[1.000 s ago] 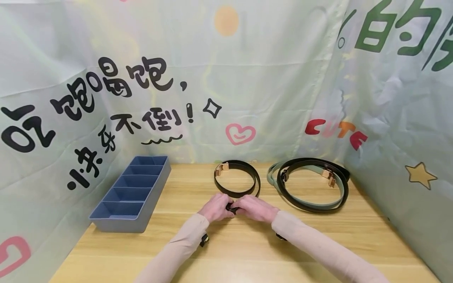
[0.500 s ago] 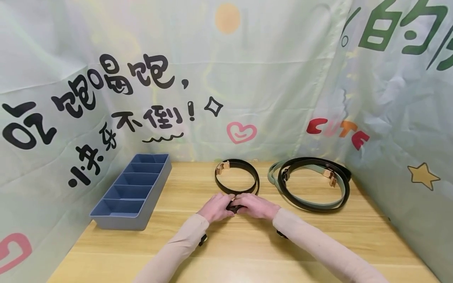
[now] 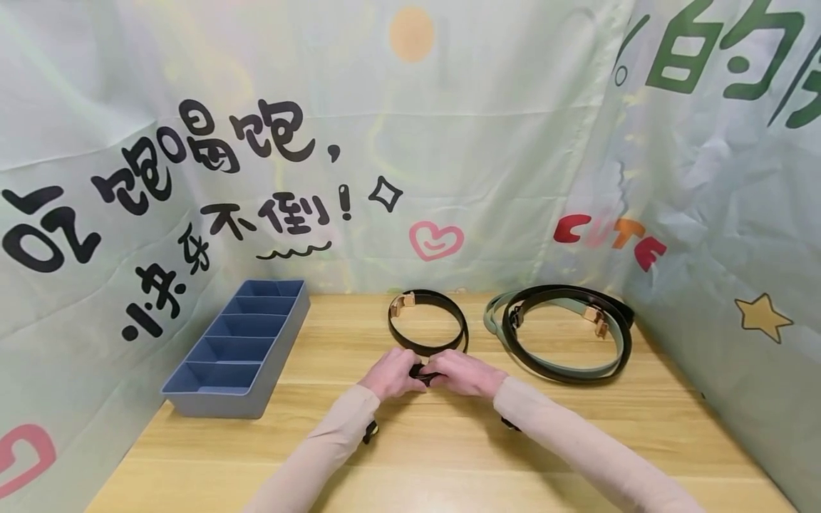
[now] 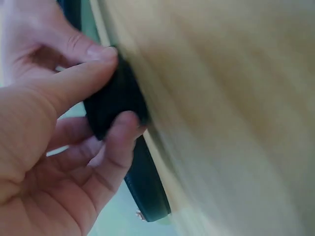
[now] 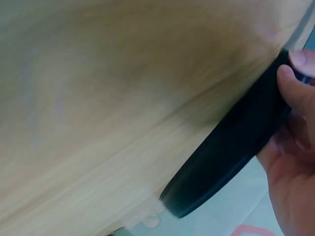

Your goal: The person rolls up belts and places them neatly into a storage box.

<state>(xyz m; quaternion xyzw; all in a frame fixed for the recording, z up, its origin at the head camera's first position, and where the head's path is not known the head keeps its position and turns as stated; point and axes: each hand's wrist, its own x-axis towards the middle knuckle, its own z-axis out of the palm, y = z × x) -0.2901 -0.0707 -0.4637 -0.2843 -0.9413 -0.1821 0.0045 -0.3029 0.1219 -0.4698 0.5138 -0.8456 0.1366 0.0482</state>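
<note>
A black belt (image 3: 463, 324) with a gold-coloured buckle (image 3: 404, 302) stands on edge in a loop at mid-table, and its near part runs down to both hands. My left hand (image 3: 390, 375) and right hand (image 3: 463, 373) meet in front of the loop, pinching a dark, small coiled section (image 3: 420, 372) of belt between them. In the left wrist view, the left thumb and fingers grip a wide black band (image 4: 118, 101). Seen from the right wrist, thumb and fingers hold the belt (image 5: 231, 142), which curves away from them. Fingers hide much of the coiled section.
On the left stands a blue-grey tray (image 3: 272, 377) with several compartments. More looped belts, one black (image 3: 513, 349) and one pale green (image 3: 492, 313), lie at the right back. Printed cloth (image 3: 359, 71) walls the wooden table (image 3: 436, 470) behind and at the sides.
The standing belt loop has narrowed slightly, its right side drawn a little to the left. Both hands stay in nearly the same place, with small finger shifts on the coiled section.
</note>
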